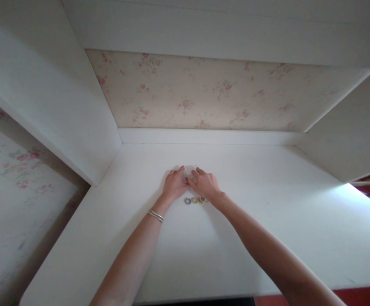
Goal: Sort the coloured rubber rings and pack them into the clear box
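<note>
Both hands meet at a small see-through plastic item (pixel 189 171) on the white desktop; whether it is a bag or a box I cannot make out. My left hand (pixel 175 183) grips its left side, thumb pointing forward along the edge. On the other side, my right hand (pixel 206 182) has its fingers closed on the right and near part. Just nearer to me lie small ring-shaped pieces in a row: a grey ring (pixel 188 201), a yellowish ring (pixel 194 200) and a brown-and-white ring (pixel 202 199). My right wrist partly covers the row's right end.
The white desktop (pixel 287 221) runs to a low back ledge (pixel 210 136) below floral wallpaper (pixel 185 93). White panels rise at the left (pixel 54 85) and right (pixel 344 127), with a shelf overhead (pixel 204 34). Red flooring (pixel 354 296) shows past the front edge.
</note>
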The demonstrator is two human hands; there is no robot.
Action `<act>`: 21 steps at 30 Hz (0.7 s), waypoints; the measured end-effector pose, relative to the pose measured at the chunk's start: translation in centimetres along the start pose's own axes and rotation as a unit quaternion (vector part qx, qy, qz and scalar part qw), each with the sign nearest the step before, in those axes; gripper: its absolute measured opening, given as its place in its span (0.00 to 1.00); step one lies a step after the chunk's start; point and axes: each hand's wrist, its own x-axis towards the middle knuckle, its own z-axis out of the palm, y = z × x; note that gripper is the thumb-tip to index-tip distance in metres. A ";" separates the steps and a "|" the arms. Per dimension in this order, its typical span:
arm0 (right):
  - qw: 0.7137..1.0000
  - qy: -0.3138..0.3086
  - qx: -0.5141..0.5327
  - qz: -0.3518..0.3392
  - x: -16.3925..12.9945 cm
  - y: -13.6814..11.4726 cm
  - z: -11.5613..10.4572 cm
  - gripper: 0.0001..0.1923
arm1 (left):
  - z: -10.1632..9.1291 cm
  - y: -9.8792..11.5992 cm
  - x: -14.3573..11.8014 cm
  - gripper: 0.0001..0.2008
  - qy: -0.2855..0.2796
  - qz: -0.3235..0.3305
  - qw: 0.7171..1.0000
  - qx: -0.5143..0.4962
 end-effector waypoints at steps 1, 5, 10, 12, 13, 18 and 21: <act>1.000 -0.003 -0.002 -0.001 0.0 0.0 0.0 0.24 | 0.0 0.0 0.0 0.33 -0.002 -0.001 1.000 0.002; 1.000 -0.013 -0.024 -0.011 0.1 -0.1 -0.3 0.23 | 0.0 -0.1 0.0 0.33 -0.004 0.003 1.000 0.025; 0.998 -0.023 -0.029 -0.047 0.2 0.9 -0.9 0.19 | 0.1 -0.1 0.1 0.38 -0.008 -0.003 1.000 0.024; 1.000 -0.020 -0.007 0.004 0.3 1.7 -1.2 0.20 | 0.0 -0.1 0.0 0.38 -0.010 -0.003 1.000 0.019; 0.999 -0.016 0.001 0.034 0.4 2.3 -1.4 0.21 | 0.0 -0.1 0.0 0.38 -0.011 -0.001 1.000 0.017; 0.975 0.059 0.144 0.161 -0.1 6.3 -0.9 0.20 | -0.2 0.1 -0.2 0.36 -0.027 0.021 0.999 0.014; 0.914 0.107 0.320 0.225 -1.3 8.5 0.7 0.20 | -0.4 0.3 -0.3 0.35 -0.038 0.023 0.999 0.028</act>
